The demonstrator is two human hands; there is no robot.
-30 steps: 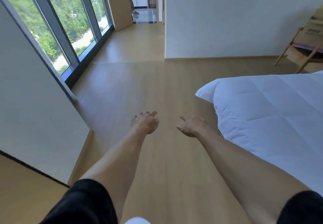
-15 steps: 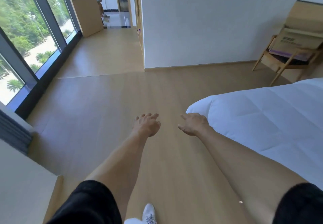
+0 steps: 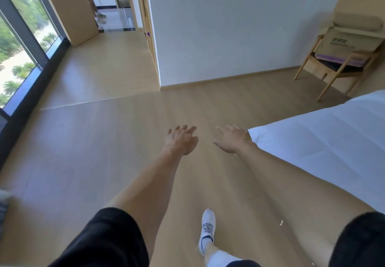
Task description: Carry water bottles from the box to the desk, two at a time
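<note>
Both hands are held out in front over the wooden floor point(image 3: 104, 141), carrying nothing: the left hand point(image 3: 180, 141) has its fingers spread and relaxed, and the right hand point(image 3: 233, 139) likewise hangs loose, fingers apart, just beside the corner of the white bed point(image 3: 323, 141). Neither grip is closed on anything. One white shoe point(image 3: 207, 229) is stepping forward between the arms.

No water bottle shows anywhere, so which way the bottles point and how their long axis lies cannot be told. The cardboard box point(image 3: 350, 41) sits tilted on the wooden chair point(image 3: 337, 68) in the far right corner, well apart from the hands; if it is the task's box, the bottles are probably inside it, hidden by its side. The surface they should go to is not in view.

As a judgement only: full bottles are fairly heavy for their size, with thin, smooth walls that give under a squeeze and may be slick. Each is best taken around the middle of the body or just below the shoulder, one per hand, fingers wrapped around and firm but not crushing. Taking it by the cap alone would risk a slip
</note>
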